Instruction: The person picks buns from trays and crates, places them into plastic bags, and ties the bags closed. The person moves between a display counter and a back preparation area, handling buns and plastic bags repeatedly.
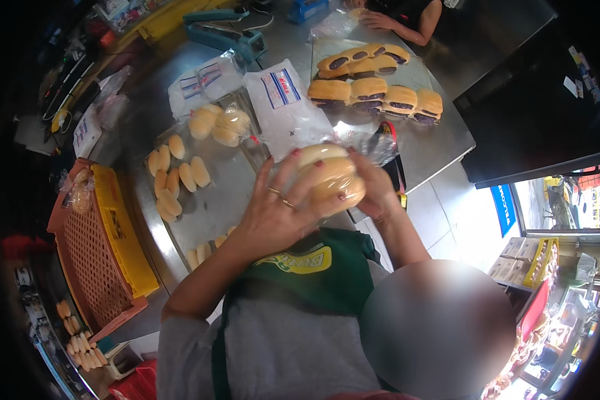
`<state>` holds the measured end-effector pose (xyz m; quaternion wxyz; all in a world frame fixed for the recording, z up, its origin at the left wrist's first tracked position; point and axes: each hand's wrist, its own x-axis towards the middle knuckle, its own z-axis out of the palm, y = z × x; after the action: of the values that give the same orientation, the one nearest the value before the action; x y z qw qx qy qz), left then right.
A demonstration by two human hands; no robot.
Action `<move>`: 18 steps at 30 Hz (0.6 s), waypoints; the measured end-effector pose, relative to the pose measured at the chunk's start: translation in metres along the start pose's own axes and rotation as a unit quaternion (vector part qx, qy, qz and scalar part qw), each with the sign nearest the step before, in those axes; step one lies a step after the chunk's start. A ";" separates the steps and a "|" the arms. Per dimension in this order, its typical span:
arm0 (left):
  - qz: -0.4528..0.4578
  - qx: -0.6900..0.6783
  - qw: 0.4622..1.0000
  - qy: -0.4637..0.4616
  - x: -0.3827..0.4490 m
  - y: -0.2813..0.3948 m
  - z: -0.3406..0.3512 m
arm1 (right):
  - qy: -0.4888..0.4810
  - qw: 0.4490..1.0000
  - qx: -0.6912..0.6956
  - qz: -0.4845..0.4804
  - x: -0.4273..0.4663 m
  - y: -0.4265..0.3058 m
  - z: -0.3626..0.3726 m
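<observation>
My left hand (280, 205) and my right hand (377, 187) hold a clear plastic bag of bread rolls (332, 177) between them, in front of my green apron. The bag's loose plastic end spreads towards the upper right. Just beyond it lies a stack of white plastic bags (292, 115) with a printed label. To the left, a metal tray (220, 185) bears loose rolls (167, 160) in small groups, and bagged rolls (220, 125) lie at its far end. Filled buns with a dark purple filling (375, 95) sit in rows on another tray (420, 75) at the upper right.
A teal bag sealer (225, 35) stands at the table's far side. Another person's hand (377, 20) is at the top with a clear bag. Orange and yellow plastic crates (97, 240) stand left. The steel table's corner (472, 145) juts out at right, above the tiled floor.
</observation>
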<state>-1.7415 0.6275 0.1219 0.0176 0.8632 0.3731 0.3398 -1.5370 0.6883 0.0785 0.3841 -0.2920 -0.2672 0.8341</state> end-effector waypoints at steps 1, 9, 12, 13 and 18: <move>0.071 0.076 0.995 0.014 0.001 -0.002 0.004 | -0.010 1.000 -0.008 0.017 -0.001 0.009 0.010; -0.187 -0.190 0.963 -0.032 -0.004 0.015 0.033 | 0.126 0.989 -0.051 -0.053 -0.023 0.017 -0.034; 0.159 0.097 0.982 -0.032 0.005 0.013 0.053 | 0.104 0.966 -0.221 -0.083 -0.031 0.040 -0.051; 0.147 0.050 0.988 -0.002 0.003 0.010 0.066 | 0.209 0.945 -0.241 -0.079 -0.024 0.046 -0.048; -0.057 -0.287 0.954 0.061 0.013 0.013 0.113 | 0.389 0.582 -0.654 -0.289 -0.049 0.007 -0.066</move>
<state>-1.6593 0.6513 0.0463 0.2610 0.7769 0.3085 0.4829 -1.4686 0.6598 0.0429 0.3772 -0.6682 -0.6354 0.0861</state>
